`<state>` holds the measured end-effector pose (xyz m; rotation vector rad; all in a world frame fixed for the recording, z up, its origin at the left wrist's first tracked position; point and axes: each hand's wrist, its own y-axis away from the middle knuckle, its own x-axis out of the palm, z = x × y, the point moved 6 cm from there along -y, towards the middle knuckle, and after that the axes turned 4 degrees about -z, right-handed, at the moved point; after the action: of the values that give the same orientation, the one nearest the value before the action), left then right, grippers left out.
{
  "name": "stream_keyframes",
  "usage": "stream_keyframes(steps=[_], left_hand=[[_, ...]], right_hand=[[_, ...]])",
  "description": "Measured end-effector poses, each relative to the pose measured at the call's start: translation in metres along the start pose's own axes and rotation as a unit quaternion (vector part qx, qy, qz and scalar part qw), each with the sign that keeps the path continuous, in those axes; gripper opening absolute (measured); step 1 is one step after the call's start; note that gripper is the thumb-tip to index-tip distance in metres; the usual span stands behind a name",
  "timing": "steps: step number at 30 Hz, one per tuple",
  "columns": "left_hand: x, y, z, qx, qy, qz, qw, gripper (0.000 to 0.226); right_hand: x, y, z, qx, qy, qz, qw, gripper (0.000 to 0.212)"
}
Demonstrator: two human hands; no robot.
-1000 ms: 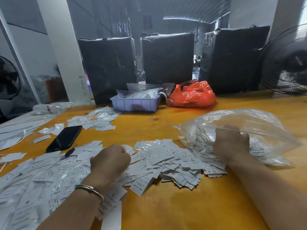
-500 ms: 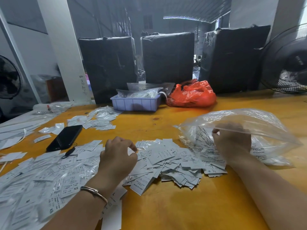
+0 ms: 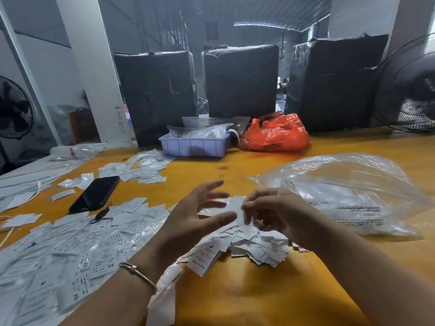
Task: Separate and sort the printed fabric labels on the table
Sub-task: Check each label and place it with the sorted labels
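Left hand (image 3: 197, 217) raised, fingers spread, grasping nothing; right hand (image 3: 270, 212) pinching a white label (image 3: 231, 205), blurred. Label pile (image 3: 254, 243) directly beneath on yellow desk (image 3: 259, 290); clear bag (image 3: 353, 184) at 2 o'clock.

A dim hall: white pillar (image 3: 94, 67), three black bales (image 3: 240, 81) behind the yellow table (image 3: 259, 290), fan (image 3: 409, 85) at right.

Single head-worn wide-angle view, looking forward and down, close over the yellow table (image 3: 259, 290), far wall beyond
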<state>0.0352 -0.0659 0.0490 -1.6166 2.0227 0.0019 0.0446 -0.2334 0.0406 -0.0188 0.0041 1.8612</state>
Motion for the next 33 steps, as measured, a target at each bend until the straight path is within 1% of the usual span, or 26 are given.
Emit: stream_keyframes(steps=[1,2,4,6,7,8,9,10,11,12,13,15,16,17,19,22,24,26,28,31,33], left_hand=[[0.003,0.001,0.001,-0.014,0.018,0.017,1.0,0.066],[0.006,0.001,0.001,-0.025,0.038,0.027,0.999,0.06],[0.007,0.001,0.002,-0.037,0.077,0.023,0.996,0.039],[0.004,0.0,0.004,-0.046,0.08,0.002,0.996,0.023],[0.001,0.0,0.007,-0.053,0.071,-0.015,0.996,0.018],[-0.002,-0.001,0.01,-0.062,0.064,-0.038,0.995,0.013],[-0.007,-0.001,0.013,-0.071,0.062,-0.067,0.993,0.009],[-0.012,-0.002,0.017,-0.08,0.063,-0.099,0.99,0.006],[-0.017,-0.002,0.019,-0.086,0.064,-0.129,0.986,0.004],[-0.021,-0.002,0.021,-0.088,0.062,-0.155,0.982,0.004],[-0.024,-0.002,0.022,-0.089,0.058,-0.174,0.979,0.005],[-0.027,-0.002,0.023,-0.088,0.053,-0.198,0.975,0.011],[-0.028,-0.001,0.024,-0.087,0.052,-0.203,0.974,0.013],[-0.028,-0.002,0.024,-0.087,0.054,-0.204,0.974,0.014],[-0.027,-0.002,0.023,-0.087,0.062,-0.195,0.975,0.014],[-0.025,-0.002,0.019,-0.082,0.08,-0.171,0.979,0.012],[-0.024,-0.002,0.018,-0.078,0.084,-0.158,0.981,0.009],[-0.023,-0.002,0.018,-0.076,0.081,-0.149,0.983,0.006],[-0.023,-0.002,0.018,-0.073,0.08,-0.148,0.983,0.005],[-0.023,-0.003,0.018,-0.076,0.075,-0.144,0.984,0.003],[-0.021,-0.003,0.015,-0.074,0.093,-0.122,0.985,0.012]], right_hand=[[0.003,0.0,-0.001,-0.003,0.001,0.013,1.0,0.01],[0.006,0.001,-0.002,-0.009,0.006,0.021,1.0,0.007],[0.009,0.001,-0.004,-0.025,0.02,0.026,0.999,0.005],[0.009,-0.001,-0.006,-0.045,0.028,-0.001,0.999,0.01],[0.006,-0.002,-0.005,-0.067,0.051,-0.031,0.996,0.011],[0.002,-0.003,-0.003,-0.103,0.112,-0.074,0.986,0.013],[-0.002,-0.003,-0.001,-0.142,0.212,-0.124,0.959,0.017],[-0.003,-0.003,0.003,-0.175,0.313,-0.154,0.921,0.022],[-0.001,-0.002,0.005,-0.196,0.389,-0.159,0.886,0.027],[0.002,-0.003,0.004,-0.203,0.438,-0.141,0.865,0.033],[0.006,-0.004,0.001,-0.2,0.474,-0.111,0.85,0.039],[0.015,-0.008,-0.01,-0.182,0.535,-0.056,0.823,0.051],[0.019,-0.01,-0.015,-0.175,0.556,-0.039,0.812,0.054],[0.021,-0.011,-0.018,-0.179,0.567,-0.034,0.803,0.052],[0.023,-0.011,-0.016,-0.208,0.564,-0.05,0.798,0.044],[0.022,-0.009,-0.008,-0.249,0.553,-0.071,0.792,0.027],[0.021,-0.008,-0.007,-0.261,0.543,-0.07,0.795,0.018],[0.017,-0.007,-0.006,-0.255,0.512,-0.085,0.816,0.014],[0.009,-0.007,-0.005,-0.226,0.446,-0.11,0.859,0.017],[-0.002,-0.004,-0.002,-0.186,0.279,-0.137,0.932,0.029],[-0.009,-0.001,0.001,-0.179,0.179,-0.164,0.953,0.036]])
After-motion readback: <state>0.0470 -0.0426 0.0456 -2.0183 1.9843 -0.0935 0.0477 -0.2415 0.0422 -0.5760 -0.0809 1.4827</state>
